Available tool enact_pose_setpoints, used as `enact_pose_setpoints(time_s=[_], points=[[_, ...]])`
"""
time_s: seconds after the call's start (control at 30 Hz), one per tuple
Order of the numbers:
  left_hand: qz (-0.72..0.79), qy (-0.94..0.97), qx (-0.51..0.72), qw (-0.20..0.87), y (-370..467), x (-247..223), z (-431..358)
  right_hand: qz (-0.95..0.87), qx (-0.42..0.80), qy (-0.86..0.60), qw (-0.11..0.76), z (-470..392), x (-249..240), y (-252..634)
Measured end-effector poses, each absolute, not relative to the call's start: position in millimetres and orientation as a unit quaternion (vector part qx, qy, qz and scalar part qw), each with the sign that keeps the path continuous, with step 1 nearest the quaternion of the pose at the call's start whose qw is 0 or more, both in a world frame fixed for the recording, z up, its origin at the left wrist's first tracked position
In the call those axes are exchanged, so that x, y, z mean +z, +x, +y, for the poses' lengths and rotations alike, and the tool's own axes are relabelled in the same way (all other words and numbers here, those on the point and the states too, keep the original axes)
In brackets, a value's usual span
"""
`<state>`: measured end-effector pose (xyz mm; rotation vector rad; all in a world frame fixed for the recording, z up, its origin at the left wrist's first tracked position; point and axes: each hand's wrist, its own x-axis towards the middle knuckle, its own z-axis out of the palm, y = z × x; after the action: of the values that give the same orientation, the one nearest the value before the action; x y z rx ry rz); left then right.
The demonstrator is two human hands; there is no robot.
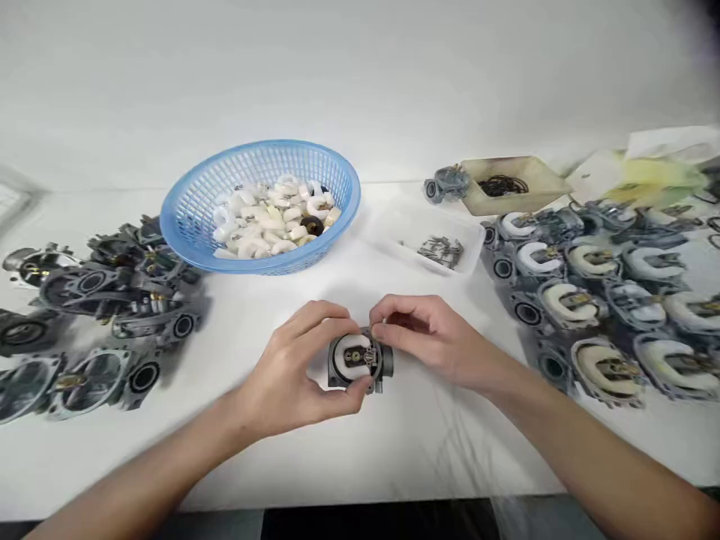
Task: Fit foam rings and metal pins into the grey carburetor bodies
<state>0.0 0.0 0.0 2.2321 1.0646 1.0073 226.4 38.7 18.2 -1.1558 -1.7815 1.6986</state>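
Two bare hands meet over a single carburetor body (360, 361) at the centre of the white tabletop (394, 450). Left hand (301, 371): fingers curled closed around the body from its left and lower sides, thumb beneath the front edge, holding it with the round open face turned up toward the camera. Right hand (427, 337): fingertips pinched together at the body's upper right rim, touching it; whether a small part sits between them cannot be told. The body thus lies directly between the two hands, the left bearing it, the right working at its top edge; its short barrel points roughly toward the viewer.

Behind the hands stands a blue basket (185, 217) of white floats (270, 221). To its right lies a clear tray (394, 225) holding small metal pins (442, 251), and beyond that a beige tray (540, 184) with dark rings. Bare carburetor bodies without floats (112, 300) are heaped at the left; bodies already fitted with white floats (607, 300) lie in rows at the right, well apart from the hands.
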Motion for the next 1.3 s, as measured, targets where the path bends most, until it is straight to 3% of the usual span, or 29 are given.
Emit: enact_pose_setpoints(time_s=[0.33, 0.53, 1.3], points=[[0.384, 0.814, 0.356, 0.253, 6, 1, 3, -0.738, 0.508, -0.388, 0.214, 37, 29, 233], [0.38, 0.816, 0.359, 0.247, 4, -1, 3, -0.796, 0.455, -0.364, 0.165, 38, 32, 241], [0.358, 0.836, 0.337, 0.242, -4, 0, 10, -0.815, 0.428, -0.348, 0.179, 34, 32, 239]])
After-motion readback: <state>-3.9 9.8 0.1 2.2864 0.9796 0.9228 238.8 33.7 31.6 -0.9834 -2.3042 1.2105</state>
